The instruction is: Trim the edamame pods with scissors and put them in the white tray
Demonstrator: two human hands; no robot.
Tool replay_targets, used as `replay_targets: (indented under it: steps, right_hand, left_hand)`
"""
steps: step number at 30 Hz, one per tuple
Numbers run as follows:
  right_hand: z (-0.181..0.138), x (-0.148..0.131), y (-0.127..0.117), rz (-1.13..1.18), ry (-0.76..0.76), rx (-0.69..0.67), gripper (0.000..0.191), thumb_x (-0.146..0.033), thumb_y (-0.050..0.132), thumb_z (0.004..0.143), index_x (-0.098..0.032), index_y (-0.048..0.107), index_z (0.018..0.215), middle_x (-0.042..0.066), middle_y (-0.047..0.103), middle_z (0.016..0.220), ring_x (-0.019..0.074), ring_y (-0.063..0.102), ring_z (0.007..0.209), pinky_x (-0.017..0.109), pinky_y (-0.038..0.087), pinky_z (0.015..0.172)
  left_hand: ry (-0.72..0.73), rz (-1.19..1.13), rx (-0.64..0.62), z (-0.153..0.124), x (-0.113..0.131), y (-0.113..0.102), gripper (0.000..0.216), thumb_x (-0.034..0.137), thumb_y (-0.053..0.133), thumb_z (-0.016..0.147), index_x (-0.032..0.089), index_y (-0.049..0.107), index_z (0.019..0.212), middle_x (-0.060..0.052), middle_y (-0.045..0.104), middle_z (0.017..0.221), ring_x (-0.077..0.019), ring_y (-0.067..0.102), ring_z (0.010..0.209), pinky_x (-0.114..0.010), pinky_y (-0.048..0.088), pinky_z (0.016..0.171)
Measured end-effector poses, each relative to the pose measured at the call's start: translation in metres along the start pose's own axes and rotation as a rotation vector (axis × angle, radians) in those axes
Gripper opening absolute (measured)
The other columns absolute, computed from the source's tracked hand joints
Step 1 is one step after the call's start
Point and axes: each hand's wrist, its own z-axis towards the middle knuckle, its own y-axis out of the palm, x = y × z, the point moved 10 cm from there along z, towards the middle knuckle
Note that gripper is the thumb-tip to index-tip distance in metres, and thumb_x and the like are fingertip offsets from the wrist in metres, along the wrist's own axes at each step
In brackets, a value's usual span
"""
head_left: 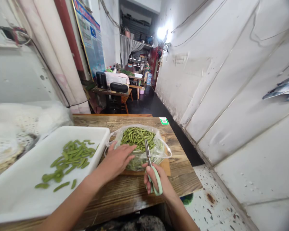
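A clear plastic bag (115, 136) full of green soybean pods (137, 136) lies with its mouth spread wide on the wooden table. My left hand (120, 157) reaches over the bag's near left edge, fingers stretched out and apart, with nothing seen in them. In my right hand (162, 178) is a pair of scissors (155, 183) with pale green handles. Their blades point away from me over the pods and look closed together. To the left, a white plastic tray (21, 203) holds a loose heap of pods (74, 154).
A wooden board (167, 165) sits under the bag on the table (183, 171). White plastic bags and a perforated basket (12, 122) stand left of the tray. A white wall (231, 112) runs along the right. Farther back, a person (129, 66) sits at another table.
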Motion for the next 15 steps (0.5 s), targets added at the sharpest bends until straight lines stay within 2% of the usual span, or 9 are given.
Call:
replay_targets:
  steps: [2,4,7,12,15]
  right_hand:
    - [-0.002,0.0,-0.004,-0.01,-0.007,0.005,0.058,-0.066,0.058,0.076,-0.014,0.055,0.101,-0.004,0.053,0.056,0.006,0.044,0.035,0.018,0.041,0.032]
    - [-0.003,0.002,-0.007,-0.015,-0.013,0.005,0.058,-0.066,0.057,0.076,-0.014,0.055,0.102,-0.004,0.054,0.056,0.0063,0.044,0.035,0.018,0.04,0.032]
    - [0.0,0.006,-0.008,-0.018,-0.011,-0.003,0.06,-0.066,0.058,0.076,-0.014,0.055,0.105,-0.004,0.054,0.056,0.0069,0.045,0.035,0.018,0.04,0.032]
    - [0.012,0.024,-0.011,-0.021,0.055,0.037,0.067,-0.071,0.058,0.072,-0.013,0.055,0.103,-0.005,0.053,0.053,0.0065,0.043,0.033,0.017,0.038,0.03]
    - [0.022,0.031,-0.012,-0.04,0.062,0.029,0.069,-0.073,0.057,0.071,-0.012,0.054,0.103,-0.005,0.053,0.052,0.0067,0.043,0.032,0.017,0.038,0.029]
  left_hand:
    - [0.054,0.004,-0.057,-0.01,0.013,0.016,0.03,0.028,0.043,0.089,0.026,0.065,0.11,-0.007,0.071,0.097,-0.0217,0.062,0.094,-0.051,0.022,0.107]
    - [0.116,0.011,-0.106,-0.024,0.02,0.028,0.03,0.026,0.041,0.09,0.027,0.068,0.101,-0.005,0.07,0.084,-0.0195,0.061,0.084,-0.048,0.029,0.102]
    - [0.171,0.033,-0.145,-0.043,0.017,0.041,0.033,0.023,0.038,0.091,0.029,0.069,0.102,-0.003,0.067,0.08,-0.0185,0.06,0.08,-0.044,0.035,0.095]
    - [0.208,0.021,-0.036,-0.064,0.007,0.051,0.038,0.019,0.04,0.09,0.033,0.061,0.119,-0.003,0.066,0.088,-0.0181,0.058,0.084,-0.036,0.04,0.086]
    - [0.188,0.045,0.034,-0.066,0.009,0.05,0.038,0.018,0.043,0.089,0.032,0.06,0.119,-0.003,0.065,0.087,-0.0186,0.058,0.083,-0.037,0.04,0.086]
